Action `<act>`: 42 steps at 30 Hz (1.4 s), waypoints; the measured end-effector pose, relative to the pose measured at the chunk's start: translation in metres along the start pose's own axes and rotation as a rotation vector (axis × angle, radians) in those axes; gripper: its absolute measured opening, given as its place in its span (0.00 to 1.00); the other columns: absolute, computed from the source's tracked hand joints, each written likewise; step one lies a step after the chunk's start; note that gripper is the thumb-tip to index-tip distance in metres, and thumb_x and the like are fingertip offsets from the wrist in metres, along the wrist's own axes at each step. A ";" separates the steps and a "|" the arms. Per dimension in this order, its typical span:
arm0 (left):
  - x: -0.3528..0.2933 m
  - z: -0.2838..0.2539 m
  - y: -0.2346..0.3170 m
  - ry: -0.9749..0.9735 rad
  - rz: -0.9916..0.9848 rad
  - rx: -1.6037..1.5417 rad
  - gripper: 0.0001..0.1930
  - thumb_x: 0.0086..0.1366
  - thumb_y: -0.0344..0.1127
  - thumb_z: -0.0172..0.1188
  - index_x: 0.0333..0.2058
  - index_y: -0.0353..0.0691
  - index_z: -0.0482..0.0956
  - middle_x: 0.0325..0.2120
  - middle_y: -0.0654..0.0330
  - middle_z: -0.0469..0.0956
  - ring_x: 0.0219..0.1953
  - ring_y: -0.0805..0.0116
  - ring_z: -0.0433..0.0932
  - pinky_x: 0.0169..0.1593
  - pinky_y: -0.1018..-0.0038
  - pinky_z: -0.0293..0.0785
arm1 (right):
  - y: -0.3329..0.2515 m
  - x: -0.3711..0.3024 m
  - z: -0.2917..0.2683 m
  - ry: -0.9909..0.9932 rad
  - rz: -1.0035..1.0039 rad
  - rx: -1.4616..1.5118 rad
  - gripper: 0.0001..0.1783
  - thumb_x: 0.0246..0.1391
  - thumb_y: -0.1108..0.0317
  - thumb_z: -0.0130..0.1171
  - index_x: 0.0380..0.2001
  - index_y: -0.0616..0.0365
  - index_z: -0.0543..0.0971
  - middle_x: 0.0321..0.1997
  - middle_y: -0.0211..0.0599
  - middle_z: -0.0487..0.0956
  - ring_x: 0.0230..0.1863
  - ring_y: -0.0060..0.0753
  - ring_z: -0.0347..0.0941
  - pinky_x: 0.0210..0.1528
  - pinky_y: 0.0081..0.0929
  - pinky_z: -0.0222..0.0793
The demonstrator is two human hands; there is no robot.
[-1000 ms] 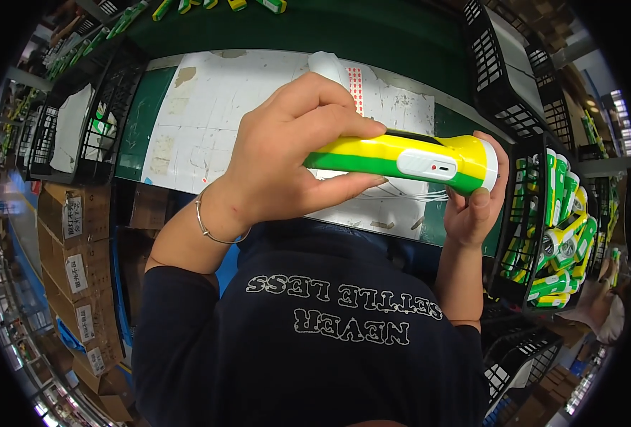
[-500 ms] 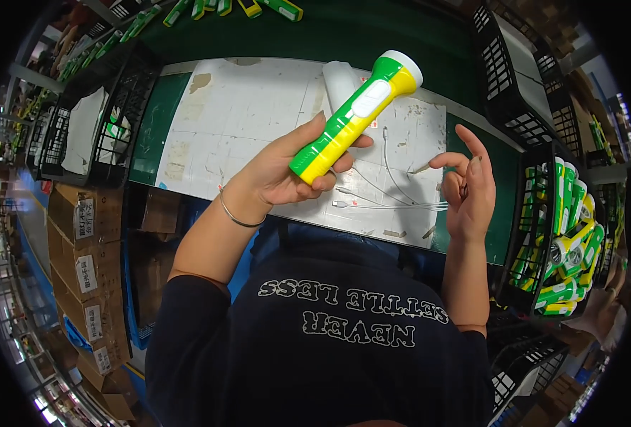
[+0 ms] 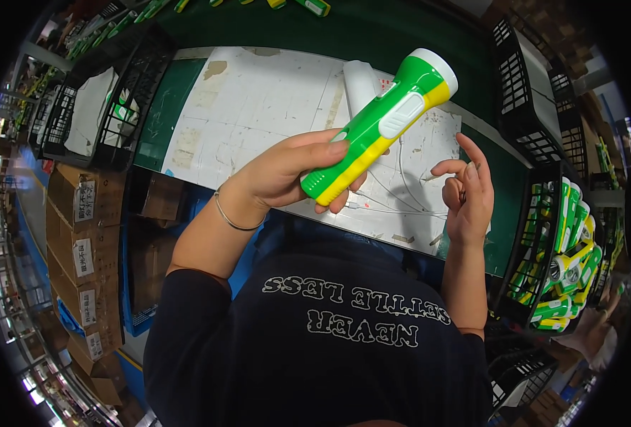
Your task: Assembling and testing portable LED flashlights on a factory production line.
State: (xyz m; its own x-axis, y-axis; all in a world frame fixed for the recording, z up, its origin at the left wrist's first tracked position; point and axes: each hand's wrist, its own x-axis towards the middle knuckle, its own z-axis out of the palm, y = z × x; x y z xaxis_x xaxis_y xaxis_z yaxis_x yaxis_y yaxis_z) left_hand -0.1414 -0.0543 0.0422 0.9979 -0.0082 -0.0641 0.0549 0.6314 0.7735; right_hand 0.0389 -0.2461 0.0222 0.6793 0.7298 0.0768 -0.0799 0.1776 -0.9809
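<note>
My left hand (image 3: 297, 167) is wrapped around the lower body of a green and yellow flashlight (image 3: 379, 132), raised above the table. Its white-rimmed head points up and to the right, and a white oval switch piece on its side faces me. The thumb lies along the green upper side. To the right, my right hand (image 3: 468, 196) hovers with some fingers stretched apart and others bent; nothing shows in it. Between the hands, thin white charging cables (image 3: 390, 210) lie on the white board (image 3: 251, 107), partly hidden behind the flashlight and the right hand.
A white roll-like item (image 3: 358, 82) lies behind the flashlight. At the right stands a black crate (image 3: 532, 235) full of flashlights. Another black crate (image 3: 525, 85) is at the back right. A black basket (image 3: 105, 142) sits at the left, above stacked cardboard boxes (image 3: 84, 235).
My left hand has turned the flashlight, so its switch side has rolled round and its head sits farther right. The right hand has hardly moved. The whole view has shifted slightly.
</note>
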 end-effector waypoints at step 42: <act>0.005 0.019 -0.004 -0.362 -0.270 -0.279 0.35 0.67 0.54 0.39 0.58 0.26 0.52 0.32 0.45 0.74 0.15 0.68 0.75 0.12 0.84 0.67 | -0.002 0.004 -0.008 -0.198 -0.033 0.145 0.47 0.47 0.40 0.53 0.60 0.67 0.55 0.39 0.33 0.74 0.13 0.07 0.49 0.14 0.07 0.42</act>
State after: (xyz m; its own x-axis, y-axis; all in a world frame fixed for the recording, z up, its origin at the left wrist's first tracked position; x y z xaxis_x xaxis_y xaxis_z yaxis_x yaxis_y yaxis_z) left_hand -0.1358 -0.0721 0.0509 0.9001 -0.4352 0.0225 0.3496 0.7519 0.5590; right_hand 0.0478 -0.2492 0.0233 0.5285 0.8346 0.1555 -0.1740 0.2857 -0.9424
